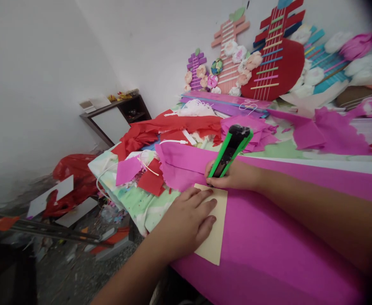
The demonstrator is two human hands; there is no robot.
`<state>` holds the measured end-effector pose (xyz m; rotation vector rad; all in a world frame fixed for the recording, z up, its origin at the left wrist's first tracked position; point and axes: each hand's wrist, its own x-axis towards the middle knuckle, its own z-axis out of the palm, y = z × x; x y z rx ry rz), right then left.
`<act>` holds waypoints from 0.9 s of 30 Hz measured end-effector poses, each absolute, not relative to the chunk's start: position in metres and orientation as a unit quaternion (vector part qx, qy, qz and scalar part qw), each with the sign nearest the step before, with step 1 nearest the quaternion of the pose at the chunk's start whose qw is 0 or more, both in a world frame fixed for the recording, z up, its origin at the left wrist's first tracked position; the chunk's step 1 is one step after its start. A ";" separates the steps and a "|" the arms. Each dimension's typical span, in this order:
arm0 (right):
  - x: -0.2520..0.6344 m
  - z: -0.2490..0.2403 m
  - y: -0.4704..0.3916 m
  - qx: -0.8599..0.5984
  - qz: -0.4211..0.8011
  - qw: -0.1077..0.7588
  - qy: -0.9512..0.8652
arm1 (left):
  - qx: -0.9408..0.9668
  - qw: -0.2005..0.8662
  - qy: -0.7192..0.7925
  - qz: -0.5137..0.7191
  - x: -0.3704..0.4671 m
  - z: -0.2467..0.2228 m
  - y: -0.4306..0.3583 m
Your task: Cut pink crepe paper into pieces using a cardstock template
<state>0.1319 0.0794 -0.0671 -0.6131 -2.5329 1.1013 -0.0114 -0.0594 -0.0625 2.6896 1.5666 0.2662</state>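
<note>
Left hand flat, fingers slightly spread on cream rectangular card
Right hand closed round green-and-black plastic cutter near card's far edge, over smooth magenta sheet; best press evenly, fingertips clear of cutter

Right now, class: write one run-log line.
left hand: flat on cream rectangular card; right hand: gripping green-and-black plastic cutter; under card: magenta sheet

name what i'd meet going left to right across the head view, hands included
White-fronted cabinet → left hand, flat on a cream card → right hand, gripping a green-and-black cutter → red guitar shape → turquoise guitar shape.
</note>
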 end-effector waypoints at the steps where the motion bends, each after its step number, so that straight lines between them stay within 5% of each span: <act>1: 0.132 -0.067 0.079 -0.211 0.385 0.161 -0.884 | 0.861 0.008 0.501 0.086 -0.011 -0.062 -0.059; 27: 0.135 -0.064 0.078 -0.221 0.399 0.159 -0.875 | 0.864 0.009 0.496 0.082 -0.011 -0.059 -0.060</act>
